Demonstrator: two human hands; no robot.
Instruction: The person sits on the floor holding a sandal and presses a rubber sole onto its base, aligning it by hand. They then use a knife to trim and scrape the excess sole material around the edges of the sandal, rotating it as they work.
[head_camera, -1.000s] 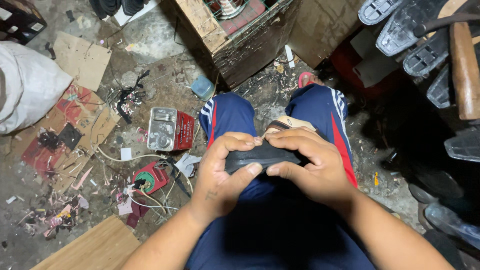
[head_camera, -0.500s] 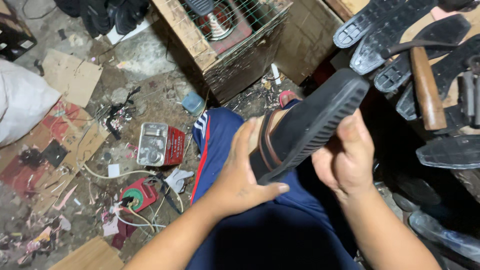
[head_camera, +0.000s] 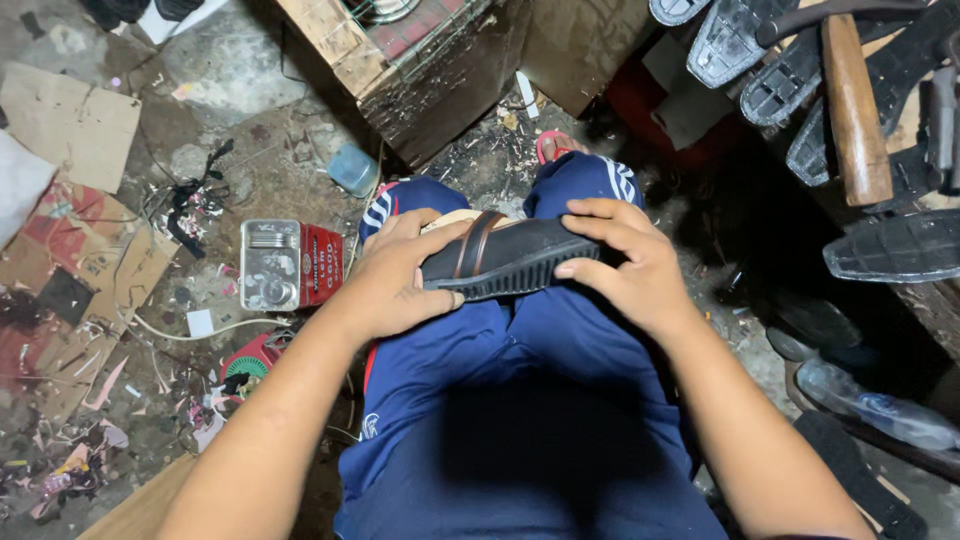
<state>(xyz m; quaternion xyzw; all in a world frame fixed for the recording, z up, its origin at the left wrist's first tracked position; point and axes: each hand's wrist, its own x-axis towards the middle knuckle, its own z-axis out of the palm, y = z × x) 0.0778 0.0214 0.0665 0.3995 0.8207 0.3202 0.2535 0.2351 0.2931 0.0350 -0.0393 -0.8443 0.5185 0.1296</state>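
Resting across the lap on blue shorts (head_camera: 520, 350), the black sandal (head_camera: 515, 258) lies on its side, ribbed sole edge toward the camera, brown straps to the left, probably so both hands can steady and inspect it. The left hand (head_camera: 400, 275) curls around the strap end, thumb beneath. The right hand (head_camera: 625, 260) grips the other end, fingers over the top.

A cramped shoemaker's workshop, this. Black shoe soles (head_camera: 800, 70) stacked beside a wooden-handled hammer (head_camera: 855, 110), and cardboard scraps (head_camera: 70, 120) strewn over the dirty floor (head_camera: 250, 70).
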